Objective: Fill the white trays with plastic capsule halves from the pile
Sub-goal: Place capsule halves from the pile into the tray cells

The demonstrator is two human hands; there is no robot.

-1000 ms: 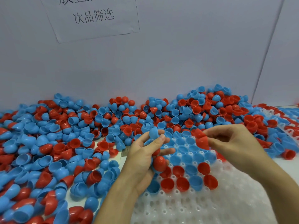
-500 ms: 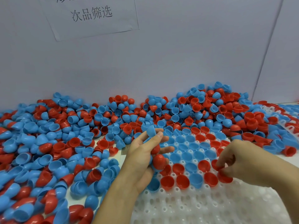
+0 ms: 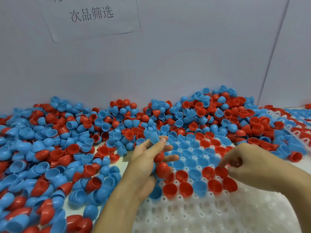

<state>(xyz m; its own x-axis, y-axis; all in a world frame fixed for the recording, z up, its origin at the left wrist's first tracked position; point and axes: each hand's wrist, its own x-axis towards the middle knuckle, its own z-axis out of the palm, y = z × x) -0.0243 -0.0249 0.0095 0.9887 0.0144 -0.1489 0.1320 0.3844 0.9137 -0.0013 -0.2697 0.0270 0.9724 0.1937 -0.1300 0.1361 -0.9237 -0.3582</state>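
Left hand [image 3: 146, 165] curls around a small clutch of plastic capsule halves: a blue half [image 3: 154, 137] pinched at the fingertips up top, a red dome-shaped half [image 3: 161, 169] low in the palm, another red one [image 3: 158, 156] between them. It hovers over the near-left edge of the white moulded plastic tray [image 3: 210, 214].

Right hand [image 3: 249, 163] comes in from the right, fingers bent, tips down at a red half [image 3: 221, 172] sitting in a tray cup; index finger [image 3: 224, 161] touches or nearly touches it, exact contact unclear. A red piece [image 3: 235, 162] also shows tucked inside the curled fingers, so the hand grips at least that one.

Tray lies flat in front of the person, grid of round cups. Far rows hold blue halves [image 3: 193, 153], open side up, with a few red mixed in; nearer rows hold mostly red halves [image 3: 186, 189] plus a couple of blue. Near part of the tray has bare cups.

Big loose pile of red and blue capsule halves [image 3: 75, 140] spreads across the table, left of the tray and behind it, heaped against the pale wall [image 3: 168, 64]. A paper sign with printed characters [image 3: 91, 15] is stuck on the wall upper left. Another white tray edge [image 3: 301, 138] shows far right, partly buried in halves.
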